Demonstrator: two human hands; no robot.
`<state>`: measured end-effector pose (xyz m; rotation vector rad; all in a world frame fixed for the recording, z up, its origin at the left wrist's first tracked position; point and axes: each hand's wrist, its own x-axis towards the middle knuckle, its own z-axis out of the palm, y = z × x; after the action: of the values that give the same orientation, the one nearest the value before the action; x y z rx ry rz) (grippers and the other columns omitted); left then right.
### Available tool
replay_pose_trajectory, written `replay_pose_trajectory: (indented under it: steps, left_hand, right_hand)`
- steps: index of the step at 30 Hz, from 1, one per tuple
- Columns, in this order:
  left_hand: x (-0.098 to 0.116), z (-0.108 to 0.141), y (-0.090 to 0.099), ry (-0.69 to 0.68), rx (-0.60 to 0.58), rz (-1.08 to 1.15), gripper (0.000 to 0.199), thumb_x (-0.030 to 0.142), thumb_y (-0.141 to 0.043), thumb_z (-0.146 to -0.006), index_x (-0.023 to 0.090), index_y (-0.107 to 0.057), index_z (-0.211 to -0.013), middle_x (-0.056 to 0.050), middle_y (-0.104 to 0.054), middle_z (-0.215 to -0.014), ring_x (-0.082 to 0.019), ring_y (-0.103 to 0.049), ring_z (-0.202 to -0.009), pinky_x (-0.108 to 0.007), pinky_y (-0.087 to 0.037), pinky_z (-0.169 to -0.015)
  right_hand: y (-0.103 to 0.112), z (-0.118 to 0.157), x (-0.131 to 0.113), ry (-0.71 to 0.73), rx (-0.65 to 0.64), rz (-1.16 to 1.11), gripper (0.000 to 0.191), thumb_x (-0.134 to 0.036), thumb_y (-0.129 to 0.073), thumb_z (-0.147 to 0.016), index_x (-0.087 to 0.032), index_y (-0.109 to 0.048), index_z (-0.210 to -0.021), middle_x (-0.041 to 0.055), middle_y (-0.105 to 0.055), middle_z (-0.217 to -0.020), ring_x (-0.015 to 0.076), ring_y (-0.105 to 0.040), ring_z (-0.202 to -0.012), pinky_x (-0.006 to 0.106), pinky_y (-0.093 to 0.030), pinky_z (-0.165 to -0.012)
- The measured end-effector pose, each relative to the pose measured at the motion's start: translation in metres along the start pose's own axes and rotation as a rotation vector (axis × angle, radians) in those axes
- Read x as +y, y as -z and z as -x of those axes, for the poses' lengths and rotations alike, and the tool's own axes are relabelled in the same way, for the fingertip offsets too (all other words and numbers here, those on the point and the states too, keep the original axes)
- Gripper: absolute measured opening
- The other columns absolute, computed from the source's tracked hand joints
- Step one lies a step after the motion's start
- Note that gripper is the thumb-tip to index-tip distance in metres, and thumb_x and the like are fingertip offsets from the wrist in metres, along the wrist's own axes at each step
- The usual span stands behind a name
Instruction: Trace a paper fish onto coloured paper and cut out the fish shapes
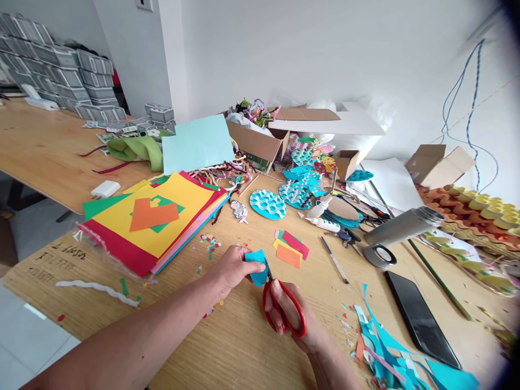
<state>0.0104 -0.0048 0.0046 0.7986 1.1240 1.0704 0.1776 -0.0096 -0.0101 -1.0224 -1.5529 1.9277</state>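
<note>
My left hand [238, 266] pinches a small blue piece of paper [257, 275] between thumb and fingers, near the middle of the table. Red-handled scissors [301, 319] are in my right hand [298, 311], with fingers through the loops. Their blades point up and away from me and meet the right edge of the blue paper. Just beyond, small cut rectangles [289, 254] in orange, red, yellow and green overlap in a loose pile.
Stacked coloured sheets [117, 227] lie at the left. Blue strips [382, 346], a black phone [422, 319], a pen [335, 260] and a metal flask [402, 226] are at the right. Behind are blue wavy ovals [267, 204], glue bottles [324, 224] and an open cardboard box [255, 142].
</note>
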Motion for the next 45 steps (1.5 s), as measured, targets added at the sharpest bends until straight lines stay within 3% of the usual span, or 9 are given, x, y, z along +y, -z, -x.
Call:
replay_pose_trajectory:
  steps: [22, 31, 45]
  left_hand:
    - [-0.0006, -0.0008, 0.0007, -0.007, -0.028, 0.005, 0.025, 0.036, -0.071, -0.054, 0.015, -0.057, -0.056, 0.002, -0.054, -0.053, -0.01, -0.047, -0.052, -0.023, -0.041, -0.054]
    - [-0.0001, 0.0001, 0.0012, -0.004, -0.044, 0.018, 0.026, 0.036, -0.071, -0.055, 0.013, -0.061, -0.059, 0.001, -0.057, -0.054, -0.011, -0.049, -0.053, -0.024, -0.042, -0.055]
    - [-0.0017, 0.0003, 0.0015, -0.023, -0.084, 0.016, 0.024, 0.034, -0.07, -0.057, 0.014, -0.057, -0.057, 0.002, -0.054, -0.053, -0.01, -0.046, -0.051, -0.023, -0.039, -0.054]
  right_hand:
    - [-0.0029, 0.0003, -0.0031, -0.077, 0.057, 0.095, 0.061, -0.075, -0.045, -0.078, -0.017, -0.053, -0.062, -0.0052, -0.043, -0.033, 0.0059, -0.034, -0.031, 0.02, -0.022, -0.036]
    - [-0.0021, 0.0017, -0.0032, -0.022, 0.041, 0.079, 0.056, -0.067, -0.046, -0.084, -0.016, -0.054, -0.064, -0.0061, -0.042, -0.035, 0.006, -0.034, -0.033, 0.02, -0.024, -0.039]
    - [-0.0007, 0.0011, -0.0003, -0.079, 0.061, 0.114, 0.06, -0.074, -0.044, -0.079, -0.016, -0.054, -0.067, -0.0057, -0.044, -0.038, 0.0069, -0.038, -0.033, 0.019, -0.024, -0.036]
